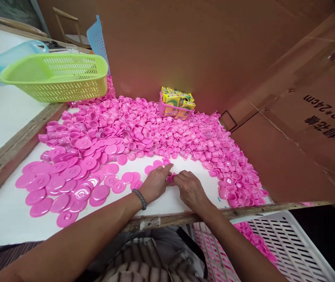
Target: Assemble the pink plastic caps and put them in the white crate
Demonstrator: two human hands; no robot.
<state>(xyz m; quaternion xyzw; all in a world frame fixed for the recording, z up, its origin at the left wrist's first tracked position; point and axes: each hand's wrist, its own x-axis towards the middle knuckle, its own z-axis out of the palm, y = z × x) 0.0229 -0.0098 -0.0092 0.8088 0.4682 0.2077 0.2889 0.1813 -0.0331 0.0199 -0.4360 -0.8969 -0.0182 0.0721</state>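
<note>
Close together near the table's front edge, both my hands pinch one small pink toy cup (171, 178). My left hand (155, 183), with a beaded bracelet on the wrist, grips it from the left. From the right, the fingers of my right hand (191, 189) close on the same cup, hiding much of it. Just beyond my hands a curved band of small pink cups (143, 121) is heaped across the table. Flat pink discs like toy plates (70, 172) lie overlapping to the left.
A green basket (67, 88) rests at the left on the table's wooden edge (20, 145). Behind the heap, a small pink basket (174, 112) holds yellow boxes. Cardboard (214, 47) walls the back and right. Below the front edge is a white crate (290, 239) with pink pieces.
</note>
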